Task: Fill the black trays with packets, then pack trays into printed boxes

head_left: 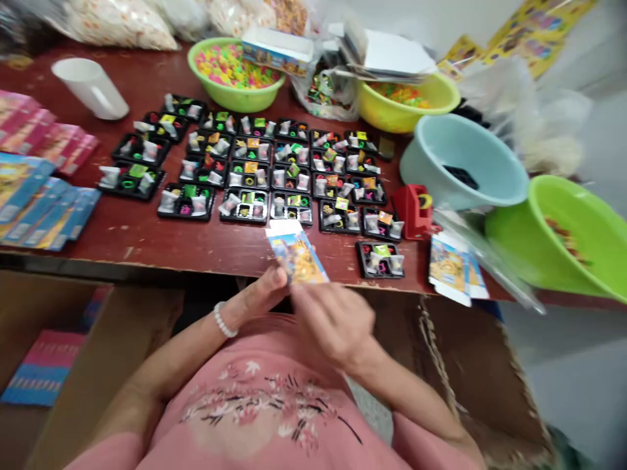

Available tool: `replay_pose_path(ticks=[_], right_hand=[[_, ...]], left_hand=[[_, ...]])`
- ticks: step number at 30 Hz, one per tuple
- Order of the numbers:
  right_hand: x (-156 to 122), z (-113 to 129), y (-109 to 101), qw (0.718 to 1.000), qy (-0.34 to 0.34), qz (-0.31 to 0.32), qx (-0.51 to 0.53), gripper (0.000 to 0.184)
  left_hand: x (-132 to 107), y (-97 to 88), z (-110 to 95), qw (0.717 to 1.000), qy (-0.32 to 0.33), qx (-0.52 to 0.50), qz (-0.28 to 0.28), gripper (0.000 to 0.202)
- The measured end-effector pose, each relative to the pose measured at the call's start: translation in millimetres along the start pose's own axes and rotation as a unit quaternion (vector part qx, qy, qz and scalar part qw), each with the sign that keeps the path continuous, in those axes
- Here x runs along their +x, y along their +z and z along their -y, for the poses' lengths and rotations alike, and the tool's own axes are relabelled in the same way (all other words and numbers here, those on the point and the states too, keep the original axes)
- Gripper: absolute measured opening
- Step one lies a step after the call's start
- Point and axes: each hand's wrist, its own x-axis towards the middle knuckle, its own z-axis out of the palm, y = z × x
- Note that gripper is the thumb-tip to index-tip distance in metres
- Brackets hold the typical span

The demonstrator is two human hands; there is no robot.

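Both my hands meet just below the table's front edge, closed on a small printed cardboard box (296, 254) with a white flap at its far end. My left hand (258, 297), with a white bead bracelet at the wrist, pinches its left side. My right hand (333, 320) grips its near end from the right and is blurred. Several black plastic trays (245, 171) filled with small packets and coloured bits lie in rows on the red-brown table (147, 238). One tray (380, 259) sits alone near the front edge.
Green (235, 72), yellow (404, 101), pale blue (463, 163) and lime (558, 235) basins stand at the back and right. A red tape dispenser (415, 209), flat printed boxes (453, 269), stacked packets (42, 199) and a white cup (91, 88) lie around. Open cartons (88, 352) stand below.
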Motion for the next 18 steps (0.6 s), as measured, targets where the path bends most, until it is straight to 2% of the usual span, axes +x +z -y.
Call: replay_pose_path(ticks=[2,4,7,9,11,13,15,18], right_hand=[[10,25,33,0.997,-0.066,0.02,0.046,0.03],[22,32,49,0.99,-0.092,0.023,0.101,0.049],[40,14,47,0.986,-0.068,-0.012,0.151,0.065],[51,-3,42,0.992,-0.047,-0.026,0.117,0.061],[59,-19,40,0.994,-0.034,0.013,0.101,0.054],[63,-30,39,0.988,-0.027,0.082,0.127,0.051],[65,-36,39,0.977,-0.027,0.127,0.167,0.049],[65,-39,39,0.971,-0.019,0.103,0.214,0.041]], left_hand=[[-4,-4.6,-6,0.998,0.003,-0.071,0.001,0.103],[-14,-15.3,-16,0.996,0.01,-0.083,-0.02,0.098],[-31,-34.8,-27,0.998,-0.028,-0.044,-0.032,0.084],[-38,-44.1,-28,0.996,-0.084,-0.027,-0.013,0.078],[-42,-46.7,-27,0.991,-0.13,-0.029,0.001,0.074],[-44,-43.1,-28,0.987,-0.155,-0.049,0.0,0.068],[-44,-36.7,-33,0.986,-0.156,-0.06,-0.008,0.062],[-41,-29.9,-45,0.994,-0.104,-0.004,-0.032,0.053]])
